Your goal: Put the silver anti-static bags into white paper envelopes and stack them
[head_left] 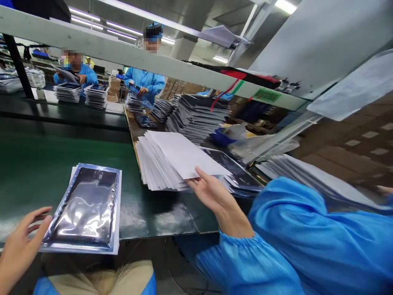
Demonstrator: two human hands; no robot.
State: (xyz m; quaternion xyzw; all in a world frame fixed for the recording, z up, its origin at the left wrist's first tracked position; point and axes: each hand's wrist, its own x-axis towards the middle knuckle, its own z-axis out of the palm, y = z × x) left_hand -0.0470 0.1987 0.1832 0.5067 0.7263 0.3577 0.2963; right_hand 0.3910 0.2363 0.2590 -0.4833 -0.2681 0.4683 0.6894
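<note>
A flat dark panel in a shiny clear-and-silver pouch (84,205) lies on the green bench, with white sheet edges showing beneath it. Beside its lower left corner is my left hand (26,237), fingers apart; whether a fingertip touches the pouch I cannot tell. My right hand (215,194) reaches to the near edge of a fanned stack of white sheets (184,151). Its thumb lies over the top sheet and the fingers are at the edge, partly hidden. Flat dark pouches (235,170) lie right behind that stack.
Taller piles of pouches (196,119) stand farther back. A co-worker's blue sleeve (307,209) is close on the right, near more stacked sheets (307,178). A white shelf beam (153,59) crosses above the bench (101,143). Two people in blue work across it.
</note>
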